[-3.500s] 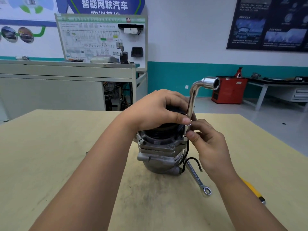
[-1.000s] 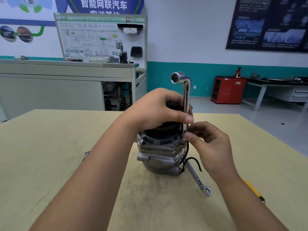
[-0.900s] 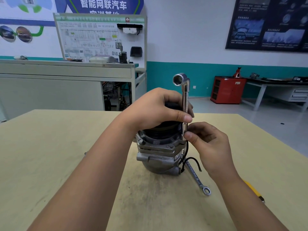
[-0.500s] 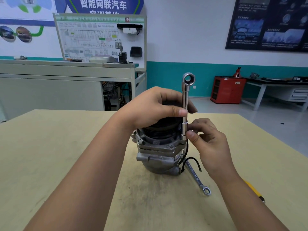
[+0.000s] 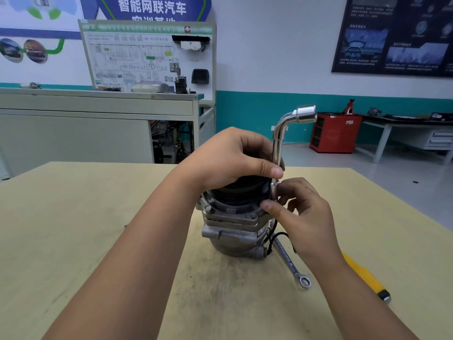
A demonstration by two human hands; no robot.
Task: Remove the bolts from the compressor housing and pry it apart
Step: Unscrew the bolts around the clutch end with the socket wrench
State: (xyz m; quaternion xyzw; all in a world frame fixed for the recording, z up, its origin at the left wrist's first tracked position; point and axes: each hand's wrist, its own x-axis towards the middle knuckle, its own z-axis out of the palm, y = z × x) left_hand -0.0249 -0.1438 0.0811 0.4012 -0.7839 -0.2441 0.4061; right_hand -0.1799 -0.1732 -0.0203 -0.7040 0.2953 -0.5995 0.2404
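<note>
Moved since 0.5 s ago: socket wrench, L-shaped. Its bent upper head faced the camera then and now points to the right of the frame. The shank is upright, with its lower end down at the right rim of the compressor housing.

1. Compressor housing: stands on end at centre frame on the table, black pulley uppermost. Halves closed, with no gap that I can see.
2. My left hand: fingers curled over the pulley top to steady it, thumb laid against the wrench shank.
3. My right hand: thumb and fingertips pinching the wrench's lower shank, just beside the flange.
4. Bolts: 2 heads show seated in the near flange. The 1 under the socket is hidden, so I cannot tell how far out it is.
5. Spare tools: combination wrench lies flat beside the housing, lower right. Yellow-handled tool lies further right, partly behind my forearm.

Status, by my judgement: early in bolt removal. 1 bolt is in hand, at least 2 are left, and prying has not begun.
</note>
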